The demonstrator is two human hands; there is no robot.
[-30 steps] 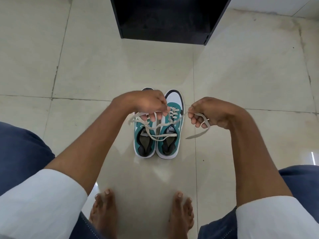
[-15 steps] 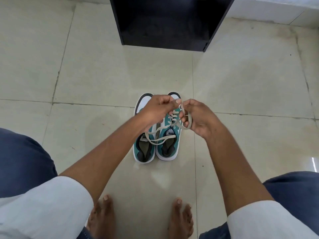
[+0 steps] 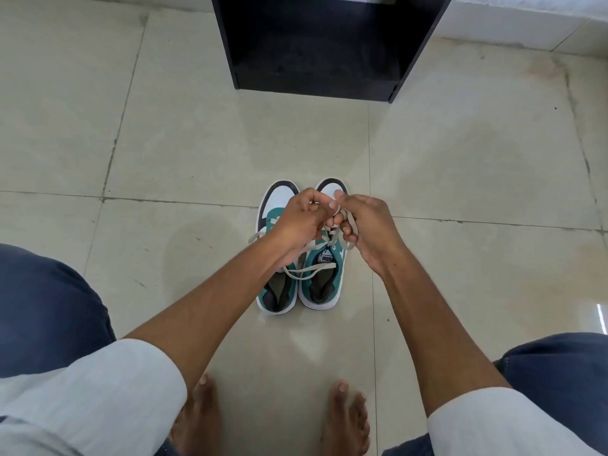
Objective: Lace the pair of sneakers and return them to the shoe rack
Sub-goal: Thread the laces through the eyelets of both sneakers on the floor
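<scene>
Pale tiled floor [image 3: 164,143], teal-and-white sneakers [image 3: 320,281] side by side. Left hand [image 3: 301,222] and right hand [image 3: 365,228] pinch beige flat lace [image 3: 347,232]; knot looks half-formed. Slack may slip, undoing it.

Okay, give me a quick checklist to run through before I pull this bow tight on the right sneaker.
1. Both hands on the lace: ok. The left hand and the right hand pinch the beige lace over the right sneaker.
2. Loops fully formed: cannot tell, the fingers hide the knot.
3. Lace kept off the left sneaker: not ok, a strand trails across both collars.
4. Left sneaker tied: cannot tell, the left forearm covers most of it.
5. Sneakers side by side on the floor tiles: ok.
6. Black shoe rack bottom shelf free: ok, as far as it shows.
</scene>
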